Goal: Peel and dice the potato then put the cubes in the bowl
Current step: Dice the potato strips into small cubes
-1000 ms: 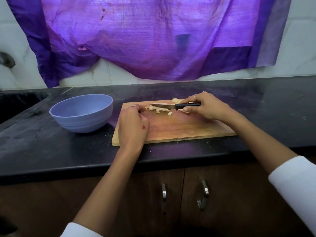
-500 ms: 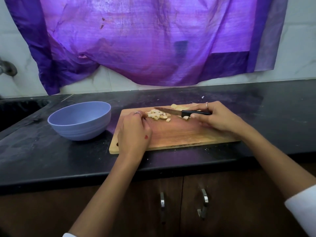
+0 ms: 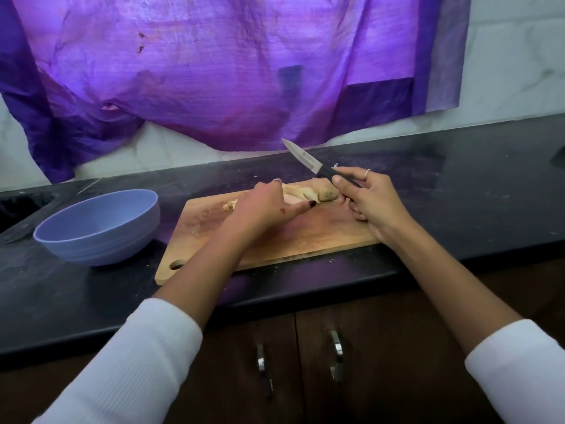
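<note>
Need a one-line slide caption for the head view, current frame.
Right hand lifts a knife off the cutting board while the left hand gathers potato pieces beside an empty blue bowl.

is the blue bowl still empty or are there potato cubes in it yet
Empty as far as shows: the visible inside of the bowl is bare blue. The potato pieces lie on the cutting board, partly behind the left hand.

We reach both forearms forward out of pushed-up white sleeves, our left hand (image 3: 263, 206) lying palm-down with the thumb stretched out to the right, our right hand (image 3: 370, 198) lifted beside it, fingers curled around a knife (image 3: 318, 166) whose blade angles up and leftward.
</note>
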### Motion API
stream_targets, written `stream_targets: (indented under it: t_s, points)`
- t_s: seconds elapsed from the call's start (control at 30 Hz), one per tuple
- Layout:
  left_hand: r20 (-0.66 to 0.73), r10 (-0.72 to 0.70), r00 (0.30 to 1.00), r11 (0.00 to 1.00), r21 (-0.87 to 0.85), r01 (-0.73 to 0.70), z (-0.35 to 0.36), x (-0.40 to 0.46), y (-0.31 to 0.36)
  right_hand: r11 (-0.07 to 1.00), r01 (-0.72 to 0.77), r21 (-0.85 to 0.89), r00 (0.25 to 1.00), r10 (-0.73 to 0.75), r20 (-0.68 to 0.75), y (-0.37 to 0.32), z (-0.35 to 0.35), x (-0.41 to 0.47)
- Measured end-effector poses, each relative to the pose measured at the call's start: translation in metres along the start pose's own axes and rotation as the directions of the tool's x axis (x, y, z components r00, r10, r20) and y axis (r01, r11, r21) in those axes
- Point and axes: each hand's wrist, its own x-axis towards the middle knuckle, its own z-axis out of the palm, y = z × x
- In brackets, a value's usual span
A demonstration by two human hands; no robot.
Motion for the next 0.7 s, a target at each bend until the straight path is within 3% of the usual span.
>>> stream_targets:
  t_s: [0.13, 0.43, 0.57, 0.7]
  points:
    - [0.042, -0.006, 0.999, 0.995, 0.097, 0.002, 0.008, 0.010, -0.004, 1.000, -0.003, 0.007, 1.000, 0.003, -0.012, 0.001, 0.000, 0.001]
    - [0.060, 0.026, 0.998, 0.991, 0.133, -0.034, 0.005, 0.015, -0.009, 0.999, 0.043, -0.019, 0.999, -0.043, 0.022, -0.005, 0.000, -0.005]
    - [0.087, 0.076, 0.993, 0.994, 0.071, -0.082, -0.011, 0.010, -0.003, 0.998, 0.045, -0.031, 0.999, -0.045, 0.004, -0.003, -0.001, -0.003]
    - [-0.028, 0.097, 0.995, 0.994, -0.039, -0.098, -0.021, 0.003, 0.004, 0.997, 0.050, -0.062, 0.999, -0.050, 0.003, 0.001, -0.002, 0.000]
